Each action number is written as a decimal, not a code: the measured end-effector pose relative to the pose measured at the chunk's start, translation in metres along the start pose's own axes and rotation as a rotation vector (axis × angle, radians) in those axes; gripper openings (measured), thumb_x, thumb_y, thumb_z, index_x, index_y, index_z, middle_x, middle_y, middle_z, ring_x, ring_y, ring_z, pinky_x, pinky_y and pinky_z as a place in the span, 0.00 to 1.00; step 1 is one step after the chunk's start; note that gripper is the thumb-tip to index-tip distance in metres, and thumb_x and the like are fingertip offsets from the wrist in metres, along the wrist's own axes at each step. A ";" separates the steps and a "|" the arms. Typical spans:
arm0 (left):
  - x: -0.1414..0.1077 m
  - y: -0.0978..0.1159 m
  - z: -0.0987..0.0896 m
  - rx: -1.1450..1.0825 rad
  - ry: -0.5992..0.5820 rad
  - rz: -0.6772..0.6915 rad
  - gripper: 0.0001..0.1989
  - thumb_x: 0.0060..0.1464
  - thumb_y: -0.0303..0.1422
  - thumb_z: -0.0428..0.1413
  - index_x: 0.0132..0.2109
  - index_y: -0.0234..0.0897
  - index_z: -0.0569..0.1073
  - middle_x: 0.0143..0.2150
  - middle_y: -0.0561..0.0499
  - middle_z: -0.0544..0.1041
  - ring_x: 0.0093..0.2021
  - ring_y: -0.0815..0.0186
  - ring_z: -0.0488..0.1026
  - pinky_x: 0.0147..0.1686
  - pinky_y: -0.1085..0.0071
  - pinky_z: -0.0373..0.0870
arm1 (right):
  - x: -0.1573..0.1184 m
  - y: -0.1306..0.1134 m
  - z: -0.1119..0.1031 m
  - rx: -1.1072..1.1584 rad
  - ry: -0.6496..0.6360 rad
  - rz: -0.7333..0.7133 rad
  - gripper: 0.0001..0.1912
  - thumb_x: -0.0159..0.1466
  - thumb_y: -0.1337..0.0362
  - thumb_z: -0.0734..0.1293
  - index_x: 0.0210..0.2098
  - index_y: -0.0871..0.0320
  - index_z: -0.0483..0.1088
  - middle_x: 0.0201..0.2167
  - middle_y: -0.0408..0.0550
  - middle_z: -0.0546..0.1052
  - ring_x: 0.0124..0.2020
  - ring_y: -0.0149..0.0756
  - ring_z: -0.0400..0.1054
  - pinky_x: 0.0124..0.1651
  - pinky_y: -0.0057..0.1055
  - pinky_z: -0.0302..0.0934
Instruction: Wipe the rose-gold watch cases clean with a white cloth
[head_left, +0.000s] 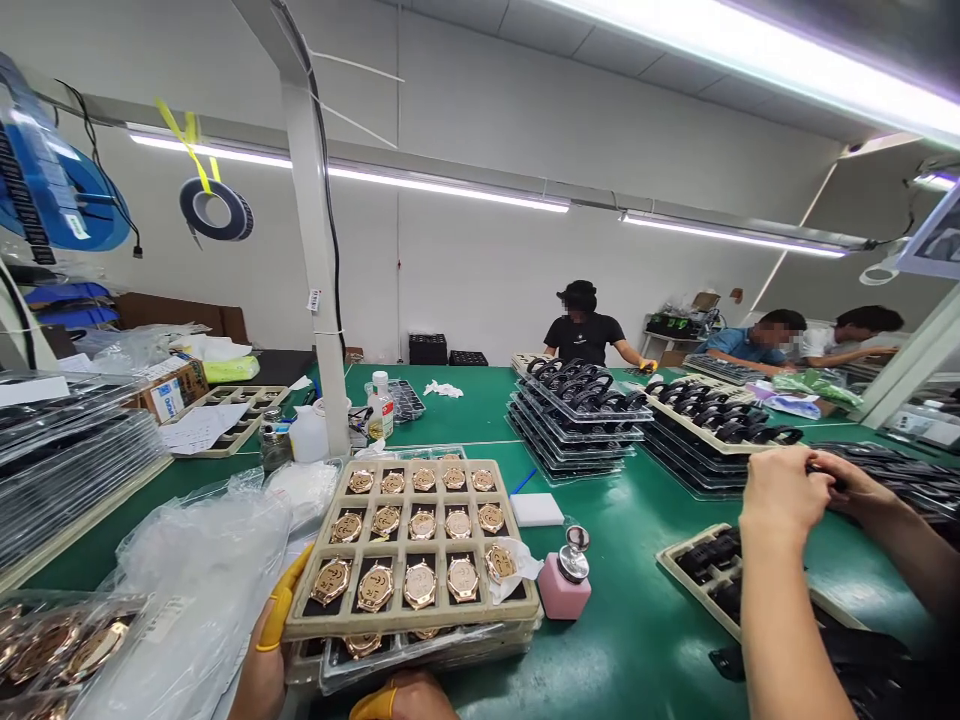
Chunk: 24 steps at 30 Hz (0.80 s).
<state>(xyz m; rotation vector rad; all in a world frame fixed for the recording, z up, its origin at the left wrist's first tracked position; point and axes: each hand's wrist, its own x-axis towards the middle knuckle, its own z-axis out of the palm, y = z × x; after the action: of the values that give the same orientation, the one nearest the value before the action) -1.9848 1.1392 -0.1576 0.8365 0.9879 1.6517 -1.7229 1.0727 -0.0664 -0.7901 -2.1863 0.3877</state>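
Observation:
A beige tray (412,548) holds rows of rose-gold watch cases (375,585), back side up, one per compartment. It lies on top of more stacked trays, one of them clear plastic (427,650). My left hand (274,612), with yellow finger covers, grips the stack's left edge. My right hand (411,695), also with a yellow finger cover, is closed at the front underside of the stack; its fingers are partly hidden. A crumpled white tissue (512,565) covers part of a case at the tray's right side. Beside that corner stands a pink bottle (566,590) with a metal top.
At right, a co-worker's hands (795,485) hold a small dark item above a tray of black parts (705,555). Clear trays of black straps (577,430) are piled mid-table. Plastic bags (202,570) and stacked trays (75,470) lie left, near a white post (311,250).

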 end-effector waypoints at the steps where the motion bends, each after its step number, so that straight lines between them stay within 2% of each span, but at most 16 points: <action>1: 0.000 0.000 0.000 -0.019 -0.008 -0.017 0.28 0.53 0.51 0.56 0.57 0.43 0.70 0.58 0.53 0.71 0.62 0.50 0.61 0.60 0.59 0.65 | -0.001 0.004 -0.013 -0.011 -0.012 -0.012 0.25 0.69 0.48 0.54 0.42 0.61 0.74 0.35 0.45 0.79 0.34 0.33 0.74 0.38 0.37 0.68; 6: -0.004 0.002 0.003 -0.089 0.003 -0.053 0.28 0.52 0.51 0.57 0.56 0.42 0.72 0.55 0.51 0.74 0.61 0.50 0.64 0.63 0.57 0.59 | -0.005 0.021 -0.066 -0.050 -0.111 -0.049 0.05 0.64 0.57 0.66 0.37 0.48 0.73 0.42 0.45 0.77 0.45 0.39 0.71 0.41 0.33 0.68; 8: -0.006 0.003 0.004 -0.124 0.006 -0.077 0.27 0.52 0.50 0.57 0.55 0.42 0.72 0.56 0.52 0.74 0.61 0.50 0.63 0.64 0.54 0.56 | -0.007 0.026 -0.083 -0.067 -0.158 -0.056 0.04 0.63 0.59 0.67 0.37 0.49 0.73 0.42 0.44 0.77 0.46 0.40 0.71 0.42 0.33 0.67; 11: -0.007 0.005 0.007 -0.147 -0.011 -0.072 0.25 0.52 0.49 0.57 0.54 0.41 0.73 0.57 0.51 0.73 0.62 0.51 0.62 0.66 0.54 0.51 | -0.008 0.030 -0.116 -0.095 -0.214 -0.060 0.10 0.63 0.53 0.65 0.34 0.50 0.75 0.33 0.42 0.79 0.45 0.44 0.72 0.38 0.35 0.67; 14: -0.008 0.006 0.009 -0.153 -0.017 -0.051 0.25 0.52 0.49 0.58 0.52 0.41 0.74 0.56 0.51 0.74 0.61 0.51 0.64 0.66 0.56 0.51 | -0.007 0.031 -0.162 -0.117 -0.218 -0.065 0.33 0.69 0.51 0.47 0.25 0.57 0.76 0.24 0.43 0.78 0.43 0.46 0.73 0.35 0.40 0.63; 15: -0.008 0.007 0.010 -0.153 -0.018 -0.047 0.25 0.52 0.49 0.58 0.52 0.41 0.74 0.55 0.51 0.74 0.60 0.51 0.65 0.66 0.56 0.53 | -0.007 0.030 -0.180 -0.120 -0.198 -0.068 0.38 0.68 0.52 0.42 0.25 0.61 0.76 0.24 0.46 0.77 0.43 0.45 0.73 0.36 0.40 0.63; 16: -0.008 0.007 0.010 -0.152 -0.019 -0.045 0.25 0.52 0.49 0.58 0.52 0.41 0.74 0.55 0.51 0.74 0.60 0.51 0.65 0.65 0.56 0.55 | -0.006 0.030 -0.199 -0.119 -0.170 -0.072 0.39 0.68 0.51 0.41 0.24 0.61 0.76 0.25 0.47 0.77 0.43 0.43 0.74 0.36 0.39 0.64; 18: -0.008 0.006 0.010 -0.145 -0.016 -0.047 0.25 0.52 0.49 0.58 0.52 0.41 0.74 0.55 0.51 0.74 0.60 0.51 0.66 0.64 0.56 0.58 | -0.005 0.031 -0.235 -0.119 -0.118 -0.078 0.33 0.67 0.49 0.48 0.23 0.55 0.76 0.26 0.46 0.77 0.43 0.42 0.74 0.34 0.36 0.65; 20: -0.007 0.004 0.008 -0.141 0.000 -0.060 0.26 0.51 0.50 0.57 0.53 0.41 0.73 0.55 0.51 0.74 0.60 0.50 0.66 0.63 0.56 0.60 | -0.004 0.034 -0.262 -0.118 -0.067 -0.084 0.21 0.64 0.50 0.59 0.23 0.50 0.76 0.27 0.42 0.77 0.42 0.44 0.74 0.32 0.35 0.66; 22: -0.006 0.002 0.006 -0.117 0.020 -0.072 0.28 0.50 0.52 0.57 0.55 0.42 0.72 0.55 0.51 0.75 0.59 0.49 0.66 0.62 0.54 0.61 | -0.005 0.039 -0.279 -0.121 -0.012 -0.088 0.11 0.58 0.53 0.67 0.20 0.44 0.73 0.26 0.38 0.77 0.41 0.44 0.75 0.28 0.34 0.65; 24: -0.005 0.000 0.004 -0.073 0.032 -0.059 0.30 0.50 0.53 0.57 0.56 0.42 0.71 0.54 0.50 0.75 0.59 0.49 0.66 0.62 0.53 0.60 | -0.007 0.046 -0.285 -0.130 0.041 -0.086 0.12 0.56 0.55 0.69 0.17 0.42 0.71 0.24 0.37 0.77 0.39 0.44 0.75 0.26 0.35 0.64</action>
<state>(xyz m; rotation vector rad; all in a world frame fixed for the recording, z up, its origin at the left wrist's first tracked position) -1.9803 1.1349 -0.1558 0.7273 0.9594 1.6451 -1.4863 1.1104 0.0956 -0.7647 -2.2156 0.1860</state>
